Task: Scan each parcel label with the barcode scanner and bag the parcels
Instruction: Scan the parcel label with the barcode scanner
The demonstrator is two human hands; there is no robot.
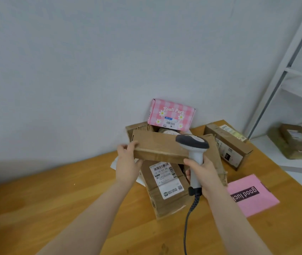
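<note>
left grip holding brown parcel, right grip holding scanner

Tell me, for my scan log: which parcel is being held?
The long brown box, gripped by the left hand; the label-up box beneath it and the pink checked box lie unheld.

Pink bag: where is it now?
Head view: the pink bag lies flat on the table, on the right, just right of the right hand gripping the scanner and nearer the camera than the box at the far corner.
</note>
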